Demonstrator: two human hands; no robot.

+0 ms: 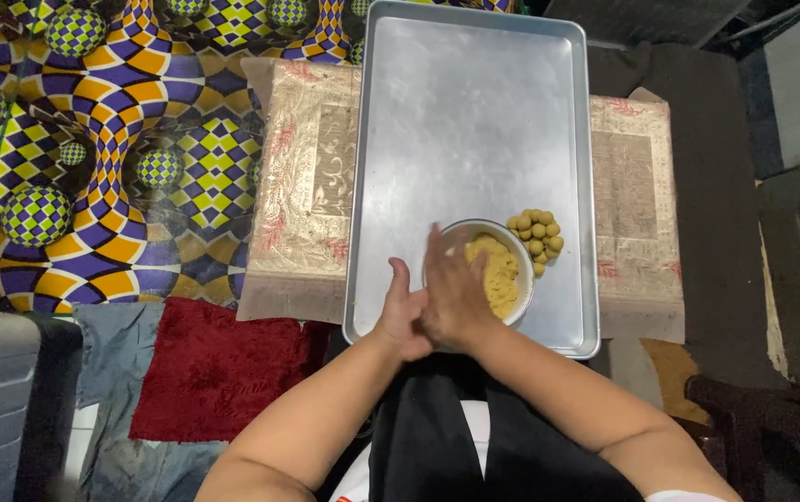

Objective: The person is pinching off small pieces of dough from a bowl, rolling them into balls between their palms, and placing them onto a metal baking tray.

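Landmark for all positions: the metal tray [474, 112], lying lengthwise away from me on a patterned cloth-covered surface.

Left of the tray: a red mat [204, 372] on the floor, near the tray's near-left corner.

Left hand [402, 316]: over the tray's near edge, palm turned up and inward, thumb raised, fingers extended. It is pressed flat against the right hand. Neither hand is closed into a fist; both are flat, palm to palm. I cannot see what lies between them; I judge a small lump of dough, but it is hidden.

Right hand [451, 293]: on top, fingers pointing away toward the tray's far end, slightly blurred. It partly covers the bowl [522, 270], which sits on the tray's near-right part and holds yellow dough [500, 274].

Dough balls [537, 237]: a small cluster on the tray, touching the bowl's far-right side.

Handling, my judgement: the dough looks soft, crumbly and light, easily flattened. Best taken as a pinch from the bowl's mass, then cradled in the palm centre with gentle pressure. Finished balls would dent if squeezed; lift with fingertips from the sides.

Both forearms converge from below, elbows wide.
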